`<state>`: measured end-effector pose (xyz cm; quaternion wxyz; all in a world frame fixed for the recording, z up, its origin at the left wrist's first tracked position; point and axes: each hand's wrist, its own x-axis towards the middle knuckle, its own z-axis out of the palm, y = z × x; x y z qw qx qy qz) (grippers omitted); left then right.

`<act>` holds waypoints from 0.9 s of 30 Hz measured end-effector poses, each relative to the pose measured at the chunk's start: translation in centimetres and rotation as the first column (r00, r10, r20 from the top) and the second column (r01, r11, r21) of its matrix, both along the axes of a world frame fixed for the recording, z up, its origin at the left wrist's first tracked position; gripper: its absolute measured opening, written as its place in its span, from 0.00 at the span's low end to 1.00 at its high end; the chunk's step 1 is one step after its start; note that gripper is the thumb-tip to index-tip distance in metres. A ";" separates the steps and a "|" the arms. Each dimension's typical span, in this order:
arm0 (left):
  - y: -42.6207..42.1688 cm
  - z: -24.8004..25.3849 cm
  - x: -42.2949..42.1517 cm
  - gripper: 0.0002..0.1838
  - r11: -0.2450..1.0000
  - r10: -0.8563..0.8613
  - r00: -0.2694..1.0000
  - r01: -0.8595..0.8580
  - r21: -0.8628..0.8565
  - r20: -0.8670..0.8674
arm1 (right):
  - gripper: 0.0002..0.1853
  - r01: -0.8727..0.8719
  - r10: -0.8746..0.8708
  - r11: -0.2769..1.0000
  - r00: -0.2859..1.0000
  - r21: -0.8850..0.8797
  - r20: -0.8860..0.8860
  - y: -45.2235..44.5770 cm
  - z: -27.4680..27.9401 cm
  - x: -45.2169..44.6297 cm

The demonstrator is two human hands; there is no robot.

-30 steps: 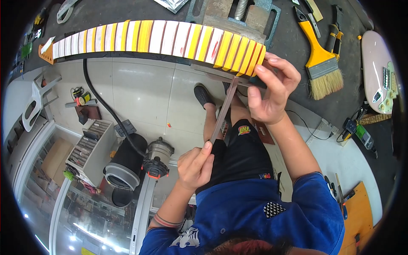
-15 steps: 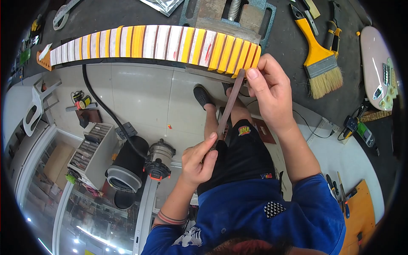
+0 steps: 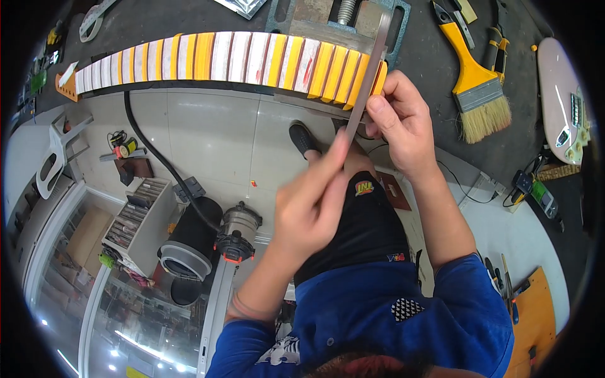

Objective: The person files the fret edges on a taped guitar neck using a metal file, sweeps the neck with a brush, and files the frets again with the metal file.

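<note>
A guitar neck [image 3: 249, 60], its fretboard masked with white and yellow tape between the bare frets, stretches across the bench edge. My left hand [image 3: 309, 205], smeared by motion, is closed around the lower end of a long, slim metal file [image 3: 367, 82]. The file lies slantwise across the yellow-taped right end of the neck, its far tip out past the vise. My right hand [image 3: 406, 123] is closed at that same end, thumb on the near edge beside the file. Its fingers are partly hidden behind the neck. The brown headstock [image 3: 67, 86] shows at far left.
A metal vise [image 3: 337, 28] stands behind the neck. Rightward on the dark bench lie a wide yellow brush [image 3: 472, 82], pliers [image 3: 495, 47] and a pale guitar body [image 3: 558, 94]. Below are a black hose [image 3: 148, 148] and a vacuum-like canister [image 3: 239, 230] on the tiled floor.
The file has slid up and away from my body, from the neck's near edge to across its right end. My left hand moved up with it; my right hand barely shifted.
</note>
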<state>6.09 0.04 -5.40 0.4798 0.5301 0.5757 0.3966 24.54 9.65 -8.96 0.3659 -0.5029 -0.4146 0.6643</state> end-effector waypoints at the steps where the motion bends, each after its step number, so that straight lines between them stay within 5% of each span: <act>1: -3.8 -0.3 -0.9 0.26 1.000 -0.015 0.999 0.014 -0.002 -0.039 | 0.11 -0.013 0.013 1.000 1.000 0.009 0.006 0.1 -0.2 0.2; 7: -1.1 0.7 0.0 0.26 0.997 -0.031 0.986 0.043 0.069 -0.164 | 0.12 -0.043 0.043 0.999 0.999 0.001 -0.020 0.2 -0.6 0.6; 12: 5.9 1.0 2.0 0.27 0.997 -0.010 1.000 0.011 -0.075 0.015 | 0.12 -0.047 0.046 0.999 0.998 -0.004 -0.051 0.4 -0.7 0.7; 13: 4.0 0.1 1.6 0.27 0.997 0.003 1.000 -0.002 0.082 -0.019 | 0.12 -0.049 0.049 0.999 0.997 -0.010 -0.061 0.4 -0.7 0.7; 17: -6.6 0.9 -1.7 0.30 0.999 -0.052 0.981 0.051 -0.010 -0.187 | 0.11 -0.057 0.055 0.998 0.997 -0.033 -0.051 0.3 -0.7 0.8; 26: 5.9 1.6 1.8 0.27 0.993 0.005 0.999 0.002 -0.118 0.053 | 0.12 -0.043 0.041 0.998 0.998 -0.046 -0.057 0.5 -0.3 0.6; 27: 4.0 0.6 1.5 0.26 1.000 0.025 0.999 -0.025 0.016 0.027 | 0.12 -0.055 0.053 0.998 0.997 -0.039 -0.049 0.5 -0.4 0.7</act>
